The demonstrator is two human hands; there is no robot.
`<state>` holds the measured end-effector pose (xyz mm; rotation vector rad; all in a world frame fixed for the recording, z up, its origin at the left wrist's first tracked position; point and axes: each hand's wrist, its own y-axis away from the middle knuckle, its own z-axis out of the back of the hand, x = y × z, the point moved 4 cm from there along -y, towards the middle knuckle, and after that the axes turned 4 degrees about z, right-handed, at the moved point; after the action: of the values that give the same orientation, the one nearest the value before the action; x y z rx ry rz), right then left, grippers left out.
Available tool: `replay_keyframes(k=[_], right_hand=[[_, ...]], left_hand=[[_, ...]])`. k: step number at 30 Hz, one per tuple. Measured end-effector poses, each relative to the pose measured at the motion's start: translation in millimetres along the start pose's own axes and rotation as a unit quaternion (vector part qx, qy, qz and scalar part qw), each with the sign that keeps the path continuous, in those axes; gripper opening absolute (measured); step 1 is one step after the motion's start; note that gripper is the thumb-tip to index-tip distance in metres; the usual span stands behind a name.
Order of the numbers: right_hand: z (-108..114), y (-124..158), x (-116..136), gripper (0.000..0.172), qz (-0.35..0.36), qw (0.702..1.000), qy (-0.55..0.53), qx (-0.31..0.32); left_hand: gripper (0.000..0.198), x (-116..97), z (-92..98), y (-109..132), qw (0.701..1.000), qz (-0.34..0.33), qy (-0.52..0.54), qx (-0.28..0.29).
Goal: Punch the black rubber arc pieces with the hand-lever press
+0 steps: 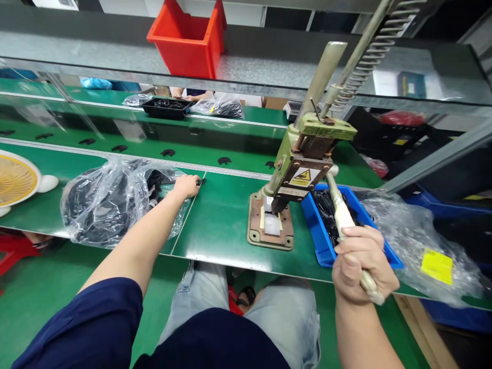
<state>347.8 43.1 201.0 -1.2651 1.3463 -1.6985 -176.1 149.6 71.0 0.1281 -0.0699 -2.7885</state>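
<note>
My right hand (363, 264) is wrapped round the pale lever handle (340, 205) of a green hand press (300, 164), which stands on the bench. Under its ram, a whitish block (272, 224) sits on the brown base plate (253, 230). My left hand (187, 185) reaches out at the right edge of a clear plastic bag (103, 205) of black parts. Its fingers are closed on a small black part (200, 181), mostly hidden by the hand.
Beside the press, a blue bin (321, 251) holds black cable-like parts. Another plastic bag (415, 230) with a yellow label lies farther right. Small black pieces (168, 152) lie in a row on the green strip behind. A red bin (184, 48) stands on the shelf. A fan (19, 179) is at left.
</note>
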Motion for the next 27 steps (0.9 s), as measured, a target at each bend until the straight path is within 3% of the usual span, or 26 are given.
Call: replay_keyframes(k=[5, 9, 11, 14, 16, 17, 22, 27], right_hand=[[-1, 0, 3, 0.031, 0.006, 1.000, -0.007, -0.003], [-1, 2, 6, 0.031, -0.002, 1.000, -0.003, 0.010], [-1, 2, 7, 0.030, -0.004, 1.000, -0.010, 0.013], [-1, 2, 8, 0.029, -0.007, 1.000, -0.023, 0.018], [0, 3, 8, 0.028, -0.011, 0.999, -0.026, 0.029], [0, 3, 8, 0.028, -0.012, 0.999, -0.027, 0.035], [3, 4, 8, 0.028, -0.014, 0.998, -0.023, 0.054], [3, 6, 7, 0.028, -0.013, 0.998, -0.035, 0.054]], left_hand=[[0.041, -25, 2.5, 7, 0.998, -0.051, 0.023, -0.002], [0.047, -66, -0.9, 33, 0.977, -0.094, 0.188, 0.019], [0.040, -95, -9.2, 55, 0.934, -0.093, 0.337, 0.075], [0.040, -142, -23.5, 89, 0.820, -0.071, 0.538, 0.183], [0.045, -171, -28.0, 105, 0.766, -0.064, 0.596, 0.234], [0.045, -184, -28.2, 110, 0.752, -0.061, 0.607, 0.249], [0.042, -226, -19.3, 113, 0.738, -0.053, 0.607, 0.290], [0.031, -243, -19.2, 107, 0.777, -0.041, 0.550, 0.303]])
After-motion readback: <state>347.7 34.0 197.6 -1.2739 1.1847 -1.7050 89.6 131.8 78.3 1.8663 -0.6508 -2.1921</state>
